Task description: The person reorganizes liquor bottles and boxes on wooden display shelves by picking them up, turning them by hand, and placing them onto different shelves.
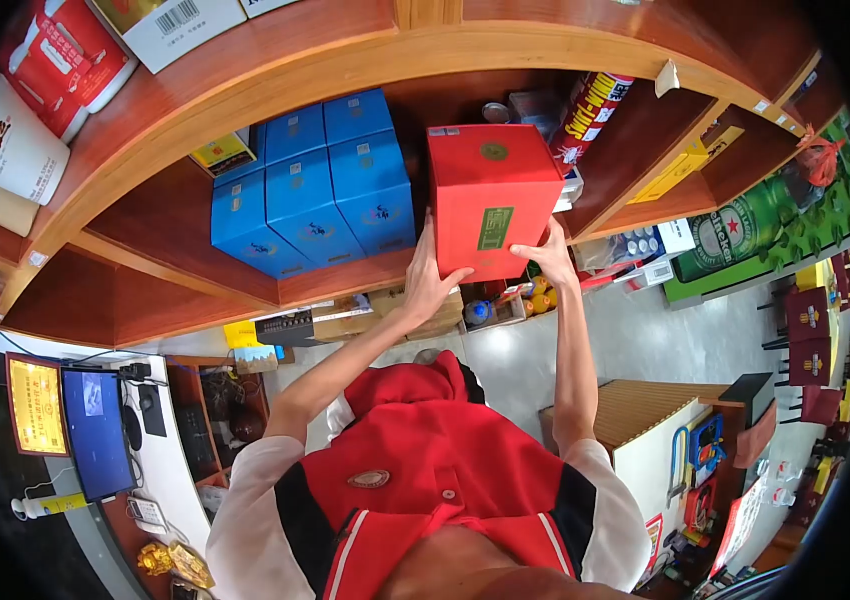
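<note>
A large red box (490, 200) with a green label on its front is between my two hands at the edge of a wooden shelf. My left hand (429, 277) presses against its lower left side, thumb on the front face. On the lower right side my right hand (549, 257) grips it the same way, thumb across the front. Left of the red box, several blue boxes (313, 205) stand in rows on the shelf. Behind its right side is a red spray can (590, 115), partly hidden.
An upper wooden shelf (275, 75) runs above the boxes, carrying red-and-white packages (70, 60). Below are cardboard boxes (345, 320) and a blue-capped bottle (479, 313). At left stands a desk with a monitor (97, 432); at right, a counter (635, 410) and a green Heineken display (735, 230).
</note>
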`<state>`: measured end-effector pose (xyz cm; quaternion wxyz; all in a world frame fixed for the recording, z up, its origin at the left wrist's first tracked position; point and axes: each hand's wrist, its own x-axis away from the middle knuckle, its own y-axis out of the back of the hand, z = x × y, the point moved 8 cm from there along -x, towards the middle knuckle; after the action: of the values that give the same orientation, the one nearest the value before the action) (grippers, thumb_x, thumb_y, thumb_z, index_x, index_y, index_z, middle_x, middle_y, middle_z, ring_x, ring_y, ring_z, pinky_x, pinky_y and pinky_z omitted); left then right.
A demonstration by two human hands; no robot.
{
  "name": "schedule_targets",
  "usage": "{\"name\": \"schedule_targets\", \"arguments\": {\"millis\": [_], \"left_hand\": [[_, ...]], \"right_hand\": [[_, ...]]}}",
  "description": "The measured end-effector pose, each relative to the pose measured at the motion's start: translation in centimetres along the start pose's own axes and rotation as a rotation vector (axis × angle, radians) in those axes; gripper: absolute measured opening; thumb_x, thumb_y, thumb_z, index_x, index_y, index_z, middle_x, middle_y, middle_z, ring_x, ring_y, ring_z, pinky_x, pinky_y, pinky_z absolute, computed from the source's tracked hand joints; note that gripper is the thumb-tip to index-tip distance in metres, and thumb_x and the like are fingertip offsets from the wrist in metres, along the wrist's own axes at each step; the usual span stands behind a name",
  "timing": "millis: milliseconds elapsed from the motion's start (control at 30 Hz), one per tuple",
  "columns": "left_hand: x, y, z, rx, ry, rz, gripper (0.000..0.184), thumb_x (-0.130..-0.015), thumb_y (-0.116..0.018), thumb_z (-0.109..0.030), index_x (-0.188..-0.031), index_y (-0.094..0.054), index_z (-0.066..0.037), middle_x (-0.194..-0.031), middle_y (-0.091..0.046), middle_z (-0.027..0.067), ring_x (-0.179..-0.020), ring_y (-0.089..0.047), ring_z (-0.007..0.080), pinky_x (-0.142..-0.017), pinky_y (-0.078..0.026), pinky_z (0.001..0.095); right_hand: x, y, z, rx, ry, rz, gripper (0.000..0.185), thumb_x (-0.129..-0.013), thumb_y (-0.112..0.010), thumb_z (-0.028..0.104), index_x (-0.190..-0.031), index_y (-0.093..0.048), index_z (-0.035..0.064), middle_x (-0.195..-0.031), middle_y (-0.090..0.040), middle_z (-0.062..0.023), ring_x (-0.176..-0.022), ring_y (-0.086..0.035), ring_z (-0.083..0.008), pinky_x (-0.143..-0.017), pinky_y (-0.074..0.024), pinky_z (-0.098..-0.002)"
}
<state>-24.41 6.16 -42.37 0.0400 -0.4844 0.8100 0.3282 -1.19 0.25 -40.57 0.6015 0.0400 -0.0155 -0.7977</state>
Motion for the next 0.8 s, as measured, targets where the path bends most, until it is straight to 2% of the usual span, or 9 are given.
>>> {"name": "schedule_targets", "arguments": {"millis": [33, 133, 167, 267, 300, 500, 633, 733, 800], "left_hand": [[-0.1, -0.1, 0.2, -0.020, -0.003, -0.023, 0.116, -0.081, -0.087, -0.028, -0.163, -0.011, 0.005, -0.168, -0.017, 0.0298, -0.154, -0.027, 0.0439, -0.124, -0.032, 0.0469], [0.2, -1.1, 1.0, -0.063, -0.024, -0.075, 0.116, -0.081, -0.086, -0.028, -0.162, -0.011, 0.006, -0.169, -0.014, 0.0300, -0.153, -0.027, 0.0458, -0.123, -0.033, 0.0484], [0.2, -1.7, 1.5, -0.057, -0.022, -0.072, 0.116, -0.081, -0.086, -0.028, -0.162, -0.011, 0.006, -0.169, -0.014, 0.0300, -0.153, -0.027, 0.0458, -0.123, -0.033, 0.0484], [0.3, -2.7, 2.6, -0.077, -0.002, -0.082, 0.115, -0.082, -0.086, -0.028, -0.162, -0.011, 0.006, -0.168, -0.014, 0.0302, -0.152, -0.028, 0.0473, -0.123, -0.033, 0.0495], [-0.1, -2.7, 2.5, -0.068, 0.014, -0.085, 0.114, -0.082, -0.086, -0.028, -0.161, -0.012, 0.007, -0.168, -0.015, 0.0299, -0.152, -0.028, 0.0463, -0.122, -0.034, 0.0489], [-2.8, -2.7, 1.2, -0.006, 0.093, -0.160, 0.113, -0.079, -0.088, -0.026, -0.161, -0.017, 0.007, -0.169, -0.018, 0.0272, -0.154, -0.028, 0.0409, -0.124, -0.032, 0.0445], [-3.9, -2.7, 0.7, 0.033, 0.054, -0.223, 0.117, -0.075, -0.090, -0.021, -0.162, -0.017, 0.003, -0.171, -0.017, 0.0215, -0.155, -0.025, 0.0391, -0.127, -0.028, 0.0428], [-3.7, -2.7, 0.4, -0.007, 0.017, -0.215, 0.118, -0.076, -0.089, -0.021, -0.163, -0.013, 0.002, -0.172, -0.012, 0.0215, -0.156, -0.024, 0.0390, -0.126, -0.029, 0.0429], [-3.7, -2.1, -0.4, -0.029, -0.002, -0.215, 0.119, -0.077, -0.088, -0.022, -0.163, -0.010, 0.001, -0.172, -0.010, 0.0212, -0.156, -0.024, 0.0392, -0.126, -0.029, 0.0431]], "right_hand": [[-0.1, 0.0, 0.2, -0.008, 0.047, 0.000, 0.078, -0.069, -0.094, 0.005, -0.139, -0.059, -0.0014, -0.145, -0.054, -0.0096, -0.130, -0.056, -0.0220, -0.113, -0.0446, -0.0374], [-0.2, 0.2, -0.1, -0.116, 0.126, -0.002, 0.073, -0.072, -0.091, -0.001, -0.138, -0.059, -0.0019, -0.143, -0.053, -0.0078, -0.129, -0.057, -0.0211, -0.113, -0.0474, -0.0381], [0.0, 0.4, -0.1, -0.128, 0.184, -0.031, 0.067, -0.075, -0.088, -0.007, -0.136, -0.060, -0.0032, -0.141, -0.051, -0.0067, -0.127, -0.059, -0.0206, -0.109, -0.0528, -0.0378], [0.4, 0.5, -0.9, -0.132, 0.131, -0.062, 0.066, -0.074, -0.088, -0.007, -0.135, -0.060, -0.0048, -0.144, -0.049, -0.0071, -0.125, -0.061, -0.0211, -0.106, -0.0562, -0.0373], [0.4, 0.6, -0.9, -0.115, 0.143, -0.107, 0.062, -0.076, -0.087, -0.007, -0.132, -0.061, -0.0064, -0.139, -0.054, -0.0080, -0.118, -0.065, -0.0211, -0.101, -0.0587, -0.0369], [-0.3, 1.8, -1.9, -0.119, 0.160, -0.364, 0.051, -0.082, -0.084, -0.005, -0.128, -0.061, -0.0073, -0.119, -0.071, -0.0139, -0.107, -0.070, -0.0218, -0.093, -0.0577, -0.0334], [-0.3, 2.6, -2.4, -0.046, 0.184, -0.515, 0.041, -0.083, -0.082, -0.007, -0.118, -0.062, -0.0062, -0.111, -0.071, -0.0134, -0.100, -0.070, -0.0201, -0.088, -0.0577, -0.0320], [0.2, 2.7, -3.6, 0.033, 0.160, -0.597, 0.036, -0.083, -0.085, -0.002, -0.111, -0.062, -0.0040, -0.104, -0.071, -0.0119, -0.094, -0.069, -0.0179, -0.085, -0.0566, -0.0302], [0.5, 2.5, -3.5, 0.066, 0.204, -0.633, 0.035, -0.083, -0.086, 0.001, -0.108, -0.062, -0.0028, -0.097, -0.067, -0.0069, -0.089, -0.065, -0.0146, -0.081, -0.0548, -0.0296]]}}
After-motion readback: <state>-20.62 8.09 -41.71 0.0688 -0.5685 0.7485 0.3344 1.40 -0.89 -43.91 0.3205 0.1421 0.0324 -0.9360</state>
